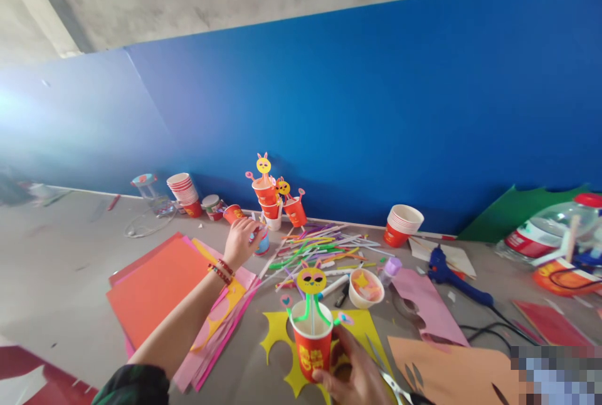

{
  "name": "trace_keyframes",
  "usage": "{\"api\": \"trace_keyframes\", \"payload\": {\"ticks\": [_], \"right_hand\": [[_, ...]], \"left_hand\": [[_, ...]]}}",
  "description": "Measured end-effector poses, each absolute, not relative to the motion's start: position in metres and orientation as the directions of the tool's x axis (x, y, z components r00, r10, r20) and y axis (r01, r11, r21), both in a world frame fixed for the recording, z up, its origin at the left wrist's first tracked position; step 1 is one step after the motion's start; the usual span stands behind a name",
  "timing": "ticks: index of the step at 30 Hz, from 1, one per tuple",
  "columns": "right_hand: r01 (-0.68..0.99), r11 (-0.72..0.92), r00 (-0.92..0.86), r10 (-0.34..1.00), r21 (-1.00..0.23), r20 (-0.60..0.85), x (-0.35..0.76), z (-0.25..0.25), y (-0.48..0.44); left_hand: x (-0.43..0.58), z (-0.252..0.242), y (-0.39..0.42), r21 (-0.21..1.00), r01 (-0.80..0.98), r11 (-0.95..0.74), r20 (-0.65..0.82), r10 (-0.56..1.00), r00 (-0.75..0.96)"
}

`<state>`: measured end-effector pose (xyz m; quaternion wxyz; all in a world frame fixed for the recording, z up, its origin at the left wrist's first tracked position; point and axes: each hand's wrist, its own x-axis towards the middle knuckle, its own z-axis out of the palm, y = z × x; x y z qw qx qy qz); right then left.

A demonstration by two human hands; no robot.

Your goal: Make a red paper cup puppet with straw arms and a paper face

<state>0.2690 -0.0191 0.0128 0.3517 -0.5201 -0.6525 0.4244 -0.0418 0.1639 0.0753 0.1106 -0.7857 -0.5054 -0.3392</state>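
Note:
My right hand point(352, 370) is closed round a red paper cup point(311, 348) with yellow print, held upright at the front. From the cup rises a yellow paper rabbit face point(311, 279) with pink ears, on a straw and with green pipe-cleaner arms that end in small paper pieces. Reaching to the back, my left hand point(242, 242) has its fingers curled at the top of a small blue container point(262, 243); what they pinch, if anything, is hidden. Behind it stand stacked red cups point(269, 198) with a similar rabbit figure, beside another rabbit cup point(295, 212), which leans.
Pipe cleaners point(324, 248) lie heaped mid-table. To the left are coloured paper sheets point(160, 292) and stacked cups point(183, 190). Scissors point(397, 386) lie close to my right hand. A blue glue gun point(454, 276) with a cord and a large bottle point(550, 229) are at the right.

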Motion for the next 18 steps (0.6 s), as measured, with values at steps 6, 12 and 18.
{"api": "trace_keyframes", "payload": {"ticks": [6, 12, 18], "right_hand": [[0.357, 0.088, -0.23, 0.973, -0.93, 0.004, 0.268, 0.015, -0.019], [0.34, 0.084, -0.256, 0.967, -0.937, -0.006, 0.268, 0.014, -0.018], [0.36, 0.094, -0.242, 0.97, -0.928, 0.004, 0.268, 0.011, -0.019]], "left_hand": [[-0.041, 0.1, 0.175, 0.164, 0.893, -0.419, 0.615, 0.752, 0.239], [-0.039, 0.099, 0.18, 0.175, 0.877, -0.448, 0.558, 0.779, 0.286], [-0.05, 0.093, 0.173, 0.284, 0.86, -0.424, 0.579, 0.791, 0.198]]}}
